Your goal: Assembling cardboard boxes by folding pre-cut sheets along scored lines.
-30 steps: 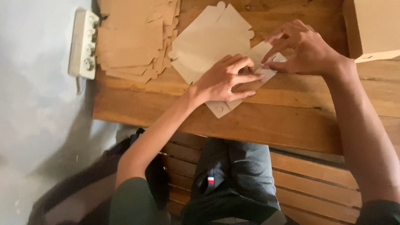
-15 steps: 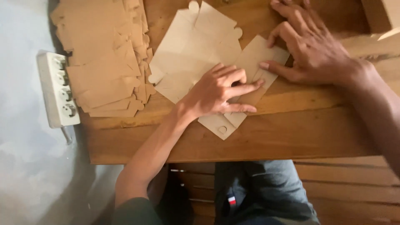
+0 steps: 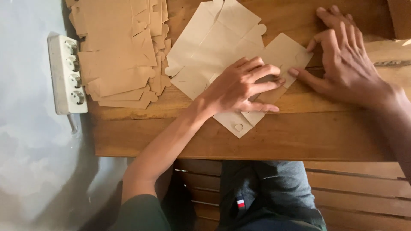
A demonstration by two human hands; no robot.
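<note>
A flat tan cardboard box blank (image 3: 222,51) lies unfolded on the wooden table (image 3: 299,137). My left hand (image 3: 239,87) presses flat on its lower middle, fingers spread toward the right. My right hand (image 3: 342,60) rests palm down at the blank's right flap, thumb touching the flap's edge and fingers stretched away over the wood. Neither hand grips anything.
A stack of the same brown cardboard blanks (image 3: 120,51) sits at the table's far left. A white power strip (image 3: 66,72) hangs on the pale wall beside it. A cardboard box corner (image 3: 400,17) shows at the upper right. Wooden slats and my lap lie below the table edge.
The view has shifted right and closer. My right hand has slid from the blank's flap outward to the right and flattened; my left hand stays pressed on the blank.
</note>
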